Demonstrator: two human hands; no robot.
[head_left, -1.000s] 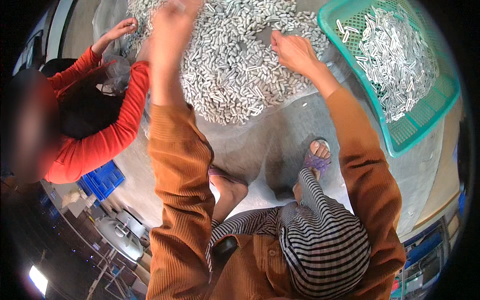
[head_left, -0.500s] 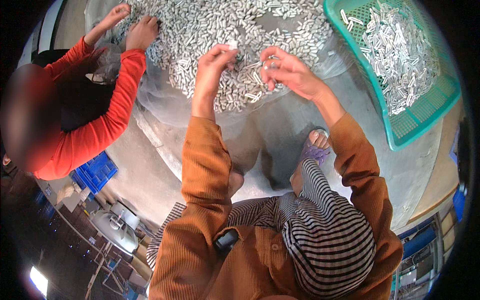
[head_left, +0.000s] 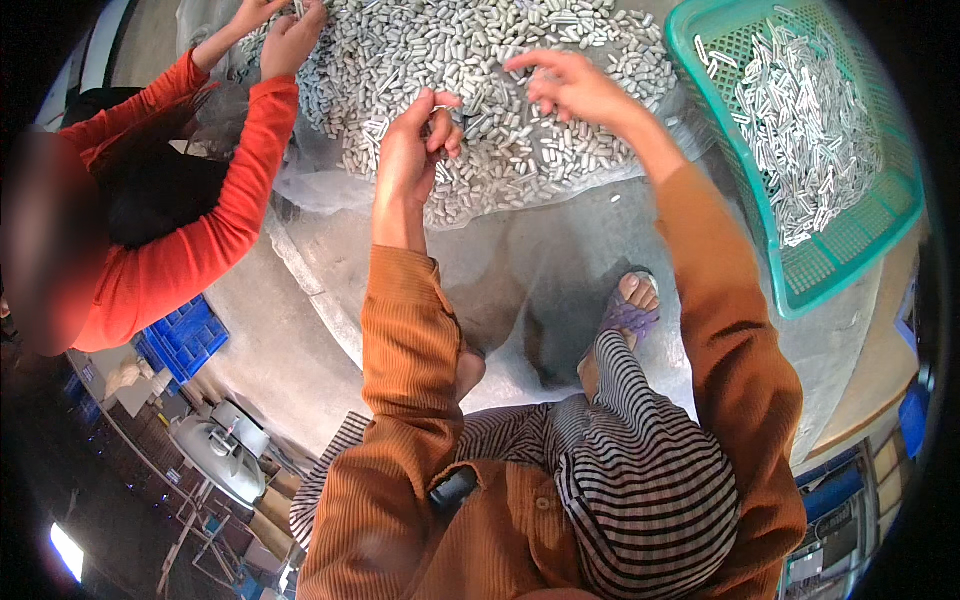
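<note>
A big heap of small grey-white cylindrical pieces (head_left: 500,70) lies on a clear plastic sheet in front of me. My left hand (head_left: 412,150) hovers over the heap's near edge, its fingers pinched together on a few of the pieces. My right hand (head_left: 572,88) is a little further right above the heap, fingers spread, index finger stretched out, and I see nothing held in it. Both my sleeves are rust-orange corduroy.
A teal plastic basket (head_left: 850,250) at the right holds several thin white pieces. A co-worker in red sleeves (head_left: 230,200) works the heap's left side with both hands (head_left: 285,30). My sandalled foot (head_left: 625,310) rests on the grey floor. A blue crate (head_left: 185,335) sits lower left.
My left hand has drawn back from the far part of the heap to its near edge and pinched shut. My right hand has shifted slightly and spread its fingers.
</note>
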